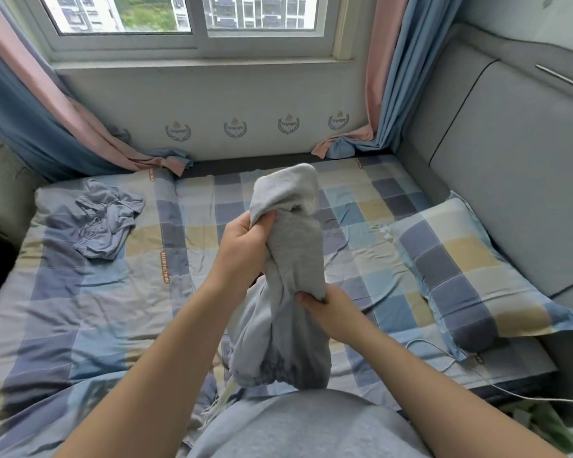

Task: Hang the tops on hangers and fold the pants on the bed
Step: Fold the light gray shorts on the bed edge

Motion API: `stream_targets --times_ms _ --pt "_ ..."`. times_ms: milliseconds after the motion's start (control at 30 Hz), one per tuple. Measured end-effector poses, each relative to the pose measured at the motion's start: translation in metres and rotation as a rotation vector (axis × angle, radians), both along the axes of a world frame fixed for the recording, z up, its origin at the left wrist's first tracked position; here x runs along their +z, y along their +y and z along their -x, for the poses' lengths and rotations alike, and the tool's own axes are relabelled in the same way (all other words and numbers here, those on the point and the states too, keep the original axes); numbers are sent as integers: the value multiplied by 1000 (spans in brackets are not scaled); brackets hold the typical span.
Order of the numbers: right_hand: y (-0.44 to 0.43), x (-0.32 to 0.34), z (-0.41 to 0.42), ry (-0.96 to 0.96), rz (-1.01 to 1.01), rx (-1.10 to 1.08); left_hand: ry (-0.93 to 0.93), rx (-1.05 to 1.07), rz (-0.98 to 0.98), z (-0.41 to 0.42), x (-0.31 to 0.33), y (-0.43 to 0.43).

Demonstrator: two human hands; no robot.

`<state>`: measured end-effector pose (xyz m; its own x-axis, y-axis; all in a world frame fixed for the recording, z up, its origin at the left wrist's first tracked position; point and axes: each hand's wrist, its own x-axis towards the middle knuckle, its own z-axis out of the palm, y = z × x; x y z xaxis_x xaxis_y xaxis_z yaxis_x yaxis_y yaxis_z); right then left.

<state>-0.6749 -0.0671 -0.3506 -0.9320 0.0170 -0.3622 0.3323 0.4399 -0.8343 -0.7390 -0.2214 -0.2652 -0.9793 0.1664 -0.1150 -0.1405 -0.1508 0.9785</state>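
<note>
You hold one grey garment bunched upright above the bed. Your left hand clamps its fingers round the upper part, and your right hand grips lower down. One crumpled blue-grey garment lies far left, and one checked pillow lies right.

Fingertips of the right hand are buried in the grey pants. Left of the pants, a crumpled blue garment: top or bottoms, can't tell.
</note>
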Motion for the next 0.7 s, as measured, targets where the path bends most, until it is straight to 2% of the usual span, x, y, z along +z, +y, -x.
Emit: stream_targets --times_ms 100,200,333,433,500,567,700 --pt "12 1 4 -5 74 -96 -74 8 22 2 -12 -5" --pt "25 5 7 47 147 -188 -69 -63 137 -4 -31 -8" --pt "34 23 6 143 237 -353 -87 -237 265 -22 -59 -5" --pt "38 39 6 156 322 -463 -105 -399 452 -39 -72 -1" --pt "42 50 6 184 433 -536 -110 -504 494 -51 -80 3" --pt "45 63 6 203 627 -615 -65 -558 436 -59 -84 10" --pt "47 75 3 163 827 -597 161 -390 464 -60 -83 17"
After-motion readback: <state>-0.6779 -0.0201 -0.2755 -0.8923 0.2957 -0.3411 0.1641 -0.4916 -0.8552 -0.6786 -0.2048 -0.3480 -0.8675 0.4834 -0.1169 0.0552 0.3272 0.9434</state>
